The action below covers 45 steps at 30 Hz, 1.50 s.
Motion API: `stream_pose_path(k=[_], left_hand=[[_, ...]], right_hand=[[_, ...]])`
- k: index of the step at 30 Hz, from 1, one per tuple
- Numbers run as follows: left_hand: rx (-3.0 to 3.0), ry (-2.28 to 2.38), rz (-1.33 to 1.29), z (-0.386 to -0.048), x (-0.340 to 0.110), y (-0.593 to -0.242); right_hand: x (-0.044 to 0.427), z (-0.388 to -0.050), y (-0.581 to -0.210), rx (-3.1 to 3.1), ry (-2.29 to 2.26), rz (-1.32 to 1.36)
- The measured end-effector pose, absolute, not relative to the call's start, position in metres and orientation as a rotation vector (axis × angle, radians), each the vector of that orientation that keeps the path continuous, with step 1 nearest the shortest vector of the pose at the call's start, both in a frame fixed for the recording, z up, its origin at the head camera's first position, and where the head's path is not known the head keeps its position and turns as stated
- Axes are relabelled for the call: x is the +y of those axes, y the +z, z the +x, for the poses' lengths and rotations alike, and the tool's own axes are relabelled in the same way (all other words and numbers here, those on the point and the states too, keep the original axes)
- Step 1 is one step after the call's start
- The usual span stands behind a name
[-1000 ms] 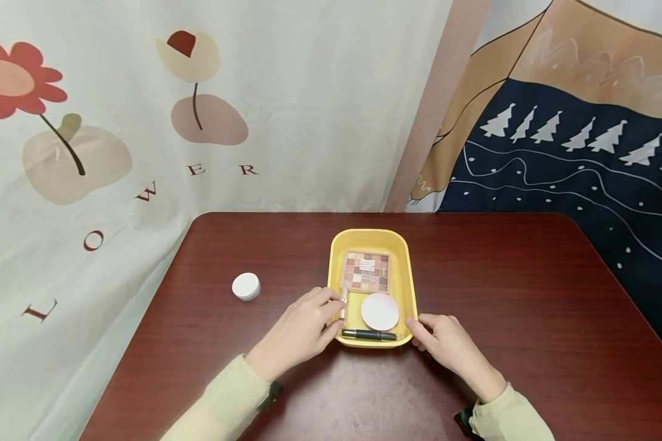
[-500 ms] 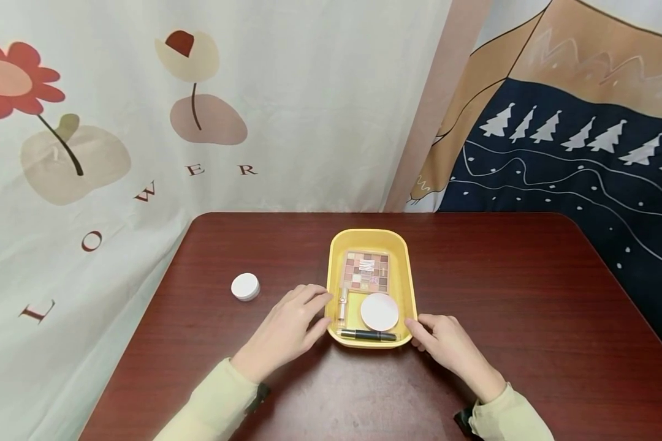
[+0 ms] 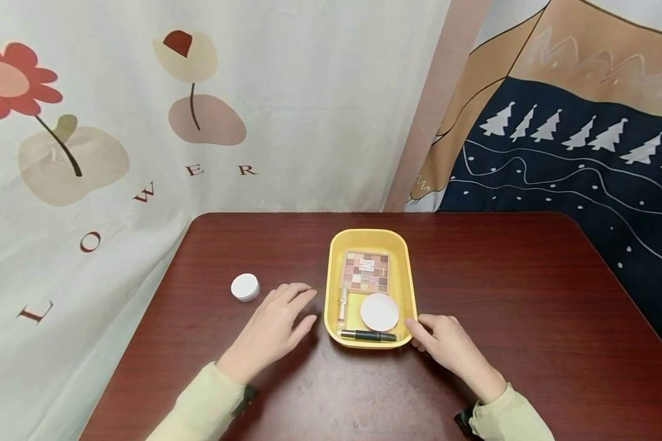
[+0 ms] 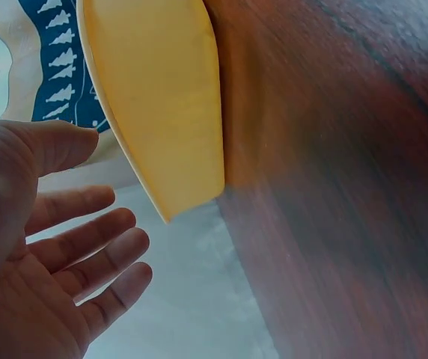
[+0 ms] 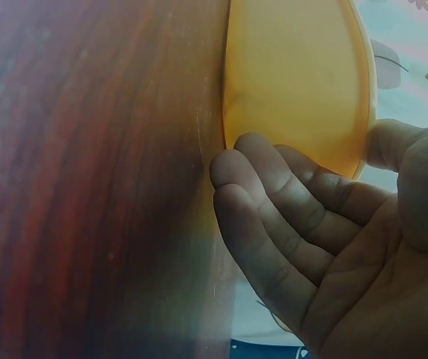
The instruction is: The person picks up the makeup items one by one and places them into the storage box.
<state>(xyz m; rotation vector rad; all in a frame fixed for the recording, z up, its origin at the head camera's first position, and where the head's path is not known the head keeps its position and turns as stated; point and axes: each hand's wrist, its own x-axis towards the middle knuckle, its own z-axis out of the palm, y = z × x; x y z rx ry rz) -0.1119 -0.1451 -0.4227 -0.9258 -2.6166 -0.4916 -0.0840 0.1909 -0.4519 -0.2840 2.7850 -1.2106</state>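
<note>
My left hand (image 3: 270, 324) hovers over the table to the left of a yellow tray (image 3: 410, 269), apart from it, fingers spread with nothing in them. With the thumb over the rim and the fingers against the outer wall, my right hand (image 3: 447, 346) grips the tray's near right corner, as the right wrist view also shows. Inside the tray lie an eyeshadow palette (image 3: 366, 272), a lipstick-like tube (image 3: 342, 306), a round pale pink compact (image 3: 379, 312) and a dark pen-shaped cosmetic (image 3: 369, 335). A round white jar (image 3: 245, 287) stands just beyond my left hand.
The dark red wooden table (image 3: 502, 275) extends on both sides of the tray. Behind it hang a white curtain (image 3: 320, 122) printed with flowers and a dark blue cloth (image 3: 557, 165) with white trees.
My left hand has come out of the tray, off the lipstick-like tube, and moved left toward the white jar. The right hand has stayed at the tray's corner.
</note>
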Motion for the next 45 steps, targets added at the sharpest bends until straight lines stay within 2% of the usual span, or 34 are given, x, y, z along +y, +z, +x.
stream_pose_path(k=[45], left_hand=[[-2.694,-0.411,-0.661,-0.126,-0.205,-0.422]], right_hand=[[0.192,-0.085,-0.451,2.777,-1.220,-0.277]])
